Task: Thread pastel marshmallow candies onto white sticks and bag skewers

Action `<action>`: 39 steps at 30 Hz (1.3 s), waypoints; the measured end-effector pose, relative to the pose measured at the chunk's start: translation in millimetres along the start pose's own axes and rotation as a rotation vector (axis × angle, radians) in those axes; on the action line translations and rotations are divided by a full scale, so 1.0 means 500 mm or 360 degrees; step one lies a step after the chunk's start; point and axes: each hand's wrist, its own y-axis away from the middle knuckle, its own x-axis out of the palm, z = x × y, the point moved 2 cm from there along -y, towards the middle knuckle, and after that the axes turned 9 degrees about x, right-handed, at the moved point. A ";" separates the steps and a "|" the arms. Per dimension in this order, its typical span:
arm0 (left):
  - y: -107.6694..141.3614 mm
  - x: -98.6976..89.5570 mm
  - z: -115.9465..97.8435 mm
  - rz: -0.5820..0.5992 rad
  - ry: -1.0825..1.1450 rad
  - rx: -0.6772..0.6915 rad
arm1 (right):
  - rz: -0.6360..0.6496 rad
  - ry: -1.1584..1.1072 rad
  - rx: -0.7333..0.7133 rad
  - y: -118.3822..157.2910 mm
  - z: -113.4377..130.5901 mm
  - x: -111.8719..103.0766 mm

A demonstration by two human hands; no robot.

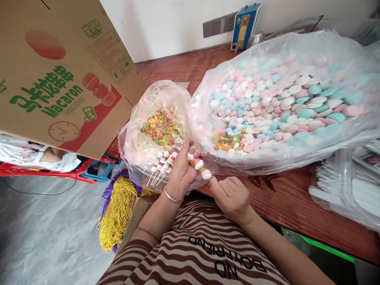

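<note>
Cupped round a candy skewer [198, 163] is my left hand [181, 170], with a bracelet on its wrist. Pink, white and multicoloured pieces are threaded along the skewer, which slants down to the right. My right hand [233, 196] is closed in a pinch at its lower end, and the stick there is mostly hidden by the fingers. Several candy skewers with white sticks [163, 161] lie left of my left hand on a clear plastic bag [133, 130]. That bag holds small colourful ring candies [162, 126].
A large plastic bag [237, 71] of pastel candies [289, 107] covers the table's right side. White sticks in plastic [335, 186] lie far right. A tall cardboard box [68, 51] stands left. Gold and purple beads [118, 213] hang by the table [285, 194]. A blue device [246, 25] stands behind.
</note>
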 end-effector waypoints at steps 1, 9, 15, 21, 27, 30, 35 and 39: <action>0.005 0.001 0.007 0.0006 -0.0022 0.0002 | -0.0011 -0.0072 0.0076 -0.002 0.001 0.002; 0.030 -0.031 0.049 0.0200 -0.0120 -0.0051 | 0.0368 -0.1516 0.1276 -0.015 0.019 0.034; 0.014 -0.029 0.013 0.0235 -0.0046 0.0013 | 0.0184 -0.0615 0.0825 0.002 0.001 -0.007; 0.019 -0.024 0.005 0.0283 0.0064 0.0044 | 0.0627 -0.1595 0.1269 0.009 0.008 0.004; 0.036 -0.020 0.036 0.0455 0.0109 -0.0049 | 0.0835 -0.2570 0.1566 0.005 0.043 0.020; 0.041 -0.021 0.066 0.0426 -0.0021 -0.0058 | 0.0587 -0.2225 0.1399 -0.008 0.048 0.021; 0.024 -0.028 0.053 0.0283 -0.0133 0.0010 | 0.0196 -0.0961 0.0898 -0.028 0.030 -0.009; 0.002 -0.026 0.010 0.0292 -0.0089 0.0177 | 0.0225 -0.0707 0.0829 -0.023 0.008 -0.022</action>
